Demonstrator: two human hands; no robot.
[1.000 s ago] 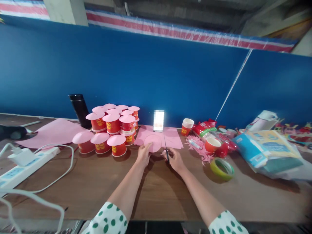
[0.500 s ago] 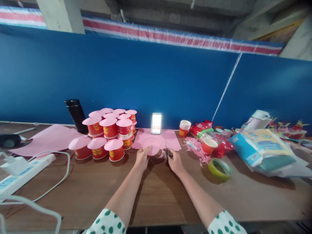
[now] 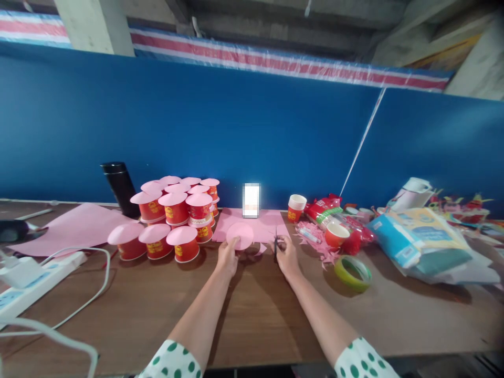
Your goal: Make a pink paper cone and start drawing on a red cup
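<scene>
My left hand pinches a round pink paper disc at its lower left edge, holding it just above the wooden table. My right hand is closed around a pair of dark scissors, blades pointing up, a short way right of the disc. A small pink paper offcut lies between the hands. Behind the disc lies a pink paper sheet.
Several red paper cups with pink disc tops are stacked at the left, beside a black flask. A lit phone leans on the blue wall. A green tape roll, loose red cups, bags and a power strip surround the hands.
The right hand has shifted slightly right with the scissors, away from the disc. A pink offcut now lies between the hands. The head camera tilted a little.
</scene>
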